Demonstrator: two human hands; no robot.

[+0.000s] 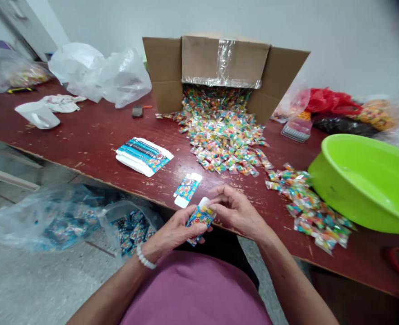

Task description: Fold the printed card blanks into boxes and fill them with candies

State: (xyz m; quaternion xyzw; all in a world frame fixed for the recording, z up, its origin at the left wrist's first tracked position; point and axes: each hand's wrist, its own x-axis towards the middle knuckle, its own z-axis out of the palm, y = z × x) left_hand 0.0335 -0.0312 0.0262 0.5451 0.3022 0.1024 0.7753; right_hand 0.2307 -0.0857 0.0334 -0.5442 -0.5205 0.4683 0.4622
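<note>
A small blue printed candy box (199, 220) is wrapped by the fingers of my left hand (186, 228), tilted at the table's front edge with its top flap up. At its mouth, my right hand (233, 207) has its fingertips closed on a small clear candy packet (207, 208); yellow pieces show, and part of the packet is inside the box. Just beyond lies a flattened blue box (187, 187). To its left is a stack of flat blue box blanks (144, 155). A heap of wrapped candy packets (225, 135) spreads toward my hands.
Packets spill from a cardboard carton (225, 61). A green basin (358, 180) stands at right beside a smaller packet pile (314, 207). At left are a white mug (39, 115) and plastic bags (118, 76). Below the table edge, a clear bag (132, 230) holds several blue boxes.
</note>
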